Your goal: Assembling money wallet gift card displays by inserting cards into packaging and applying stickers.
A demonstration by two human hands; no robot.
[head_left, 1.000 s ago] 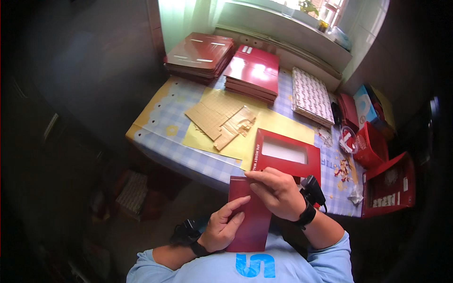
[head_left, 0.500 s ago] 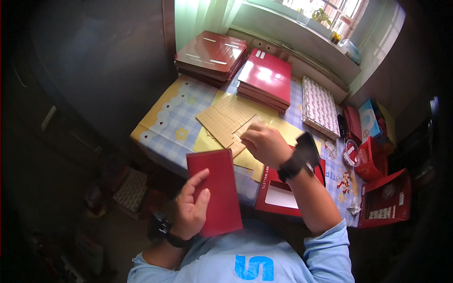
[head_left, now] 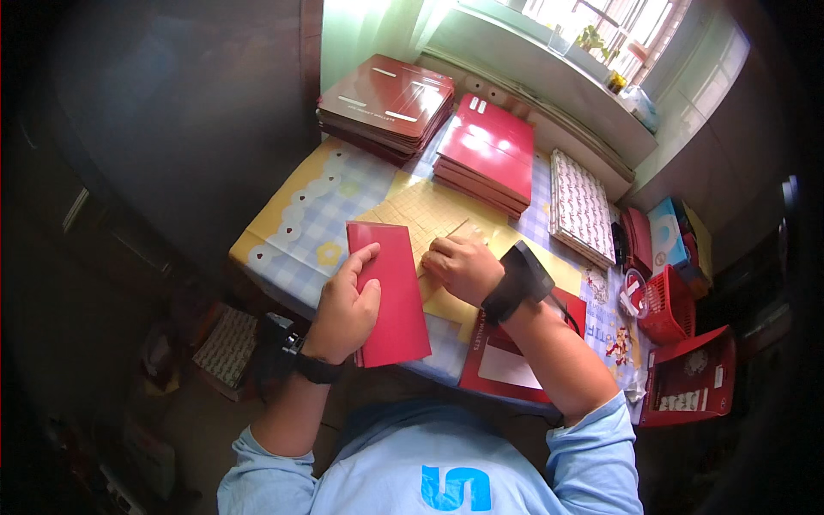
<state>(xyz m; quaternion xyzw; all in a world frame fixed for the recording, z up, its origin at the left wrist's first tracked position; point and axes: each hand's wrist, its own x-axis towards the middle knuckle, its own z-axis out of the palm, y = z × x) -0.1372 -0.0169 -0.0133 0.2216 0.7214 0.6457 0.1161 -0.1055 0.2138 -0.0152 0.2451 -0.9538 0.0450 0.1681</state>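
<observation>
My left hand grips a long, flat red envelope along its left side, thumb across the front. The envelope is held upright over the table's near edge. Just right of it, my right hand has its fingers drawn together in a pinch; whatever they hold, if anything, is too small to make out. Beneath that hand lies a tan sheet divided into small rectangles, partly hidden by the envelope. Yellow paper lies under the sheet. A red printed box panel with a pale window sits below my right forearm.
Dark red printed card packs and glossy red ones are stacked at the back. Patterned white packs stand to their right. A red plastic basket and an opened red box are at the far right.
My left hand has raised the red envelope up and away from my body, now overlapping the tan sheet. My right hand has shifted slightly left and down, beside the envelope.
</observation>
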